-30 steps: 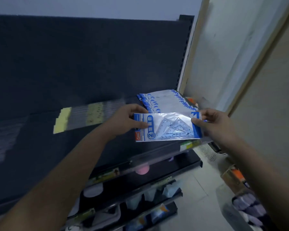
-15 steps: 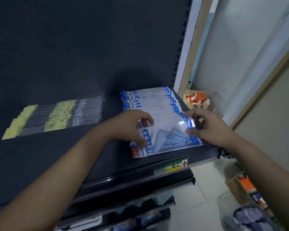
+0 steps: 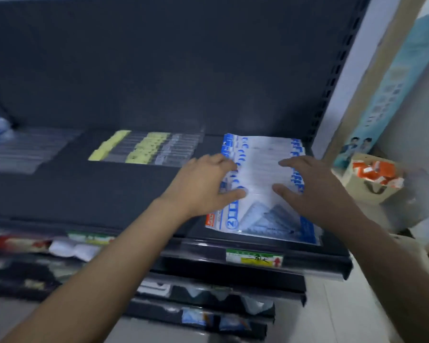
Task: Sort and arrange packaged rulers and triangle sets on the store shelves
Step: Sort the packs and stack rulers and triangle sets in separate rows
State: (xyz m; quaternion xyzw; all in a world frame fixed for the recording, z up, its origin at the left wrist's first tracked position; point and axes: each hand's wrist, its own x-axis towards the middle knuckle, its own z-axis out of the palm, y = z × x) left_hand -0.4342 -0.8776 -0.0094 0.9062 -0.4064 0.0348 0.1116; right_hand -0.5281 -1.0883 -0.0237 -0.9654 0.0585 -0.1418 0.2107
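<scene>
Head view: both hands' fingers [image 3: 289,162] spread flat on triangle-set packs [image 3: 260,169].

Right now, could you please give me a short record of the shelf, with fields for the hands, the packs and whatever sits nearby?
left hand: spread open, resting on the left edge of the triangle set packs
right hand: spread open, resting on their right side
triangle set packs: overlapping row, flat at the right end of the top shelf
ruler packs: yellow-labelled, fanned flat, left of the triangle sets
price label: on the shelf's front rail below the triangle sets
box of orange items: right of the shelf
</scene>
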